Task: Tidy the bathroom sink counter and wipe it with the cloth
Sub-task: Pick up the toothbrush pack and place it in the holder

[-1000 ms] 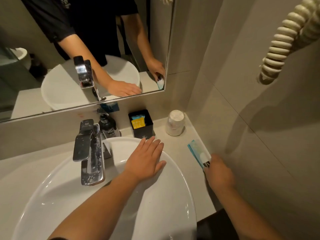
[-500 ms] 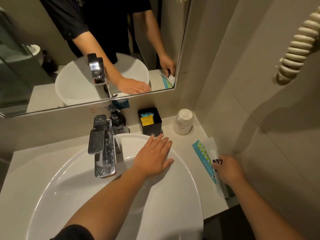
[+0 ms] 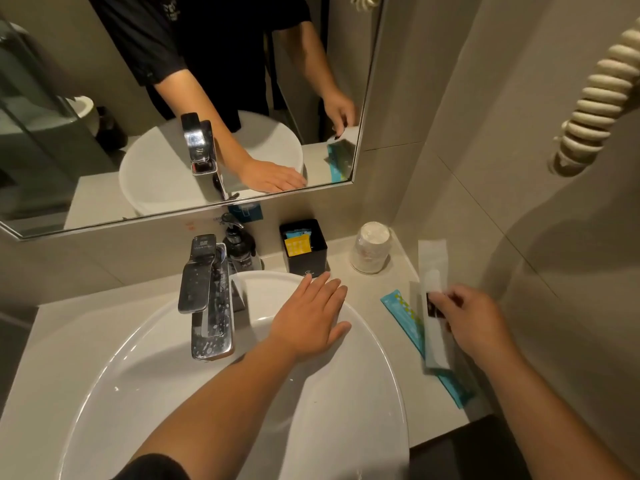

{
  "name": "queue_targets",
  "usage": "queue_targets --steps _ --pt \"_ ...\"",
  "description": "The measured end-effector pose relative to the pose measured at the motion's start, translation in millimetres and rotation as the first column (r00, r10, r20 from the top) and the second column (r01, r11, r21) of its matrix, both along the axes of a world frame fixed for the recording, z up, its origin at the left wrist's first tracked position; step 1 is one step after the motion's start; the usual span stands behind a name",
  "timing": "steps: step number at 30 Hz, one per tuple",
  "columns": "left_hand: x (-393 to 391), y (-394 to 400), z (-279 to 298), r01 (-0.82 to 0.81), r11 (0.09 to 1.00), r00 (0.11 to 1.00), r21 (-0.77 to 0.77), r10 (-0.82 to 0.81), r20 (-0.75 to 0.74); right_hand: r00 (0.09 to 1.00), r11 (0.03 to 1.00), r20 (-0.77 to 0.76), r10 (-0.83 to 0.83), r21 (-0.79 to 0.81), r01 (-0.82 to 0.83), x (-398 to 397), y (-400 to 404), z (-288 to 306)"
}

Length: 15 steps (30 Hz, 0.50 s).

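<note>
My right hand (image 3: 474, 323) grips a long white sachet (image 3: 433, 268), holding it upright above the right side of the grey counter (image 3: 367, 292). Under it a teal sachet (image 3: 403, 311) lies flat on the counter, running toward the front edge. My left hand (image 3: 311, 320) rests flat, fingers spread, on the rim of the white basin (image 3: 381, 393). No cloth is in view.
A chrome tap (image 3: 207, 299) stands over the basin, with a dark soap pump bottle (image 3: 242, 247) behind it. A black box of small packets (image 3: 304, 247) and an upturned wrapped cup (image 3: 370, 247) stand by the wall. A mirror hangs above; a coiled cord (image 3: 599, 95) hangs at right.
My right hand has lifted the white sachet off the counter and tilted it upright, leaving the teal one lying there. The camera has shifted a little; my left hand stays on the basin rim.
</note>
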<state>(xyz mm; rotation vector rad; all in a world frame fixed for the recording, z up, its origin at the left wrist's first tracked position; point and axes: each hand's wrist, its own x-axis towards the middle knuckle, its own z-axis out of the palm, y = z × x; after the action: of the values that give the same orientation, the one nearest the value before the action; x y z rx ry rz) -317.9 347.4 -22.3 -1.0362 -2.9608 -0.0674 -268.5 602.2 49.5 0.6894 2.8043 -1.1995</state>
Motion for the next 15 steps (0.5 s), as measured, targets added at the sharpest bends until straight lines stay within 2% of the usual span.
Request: queue_targets --steps 3,6,11,15 --pt "0.1 -0.2 0.9 0.001 1.000 1.000 0.001 -0.001 -0.009 0.988 0.961 -0.150 0.025 -0.270 -0.065 -25.0 -29.1 45.6" --pt "-0.2 -0.9 0.9 0.017 1.000 1.000 0.022 -0.017 -0.007 0.950 0.905 -0.307 0.057 -0.386 -0.179 -62.7 -63.6 68.0" --pt "-3.2 -1.1 -10.4 0.047 0.998 0.998 0.035 -0.045 -0.048 0.896 0.855 -0.427 0.122 -0.413 -0.313 -126.3 -123.4 53.3" --pt "-4.5 -1.4 -18.2 0.055 0.995 0.997 0.078 -0.049 -0.067 0.894 0.866 -0.354 0.274 -0.313 -0.389 -157.1 -144.9 16.1"
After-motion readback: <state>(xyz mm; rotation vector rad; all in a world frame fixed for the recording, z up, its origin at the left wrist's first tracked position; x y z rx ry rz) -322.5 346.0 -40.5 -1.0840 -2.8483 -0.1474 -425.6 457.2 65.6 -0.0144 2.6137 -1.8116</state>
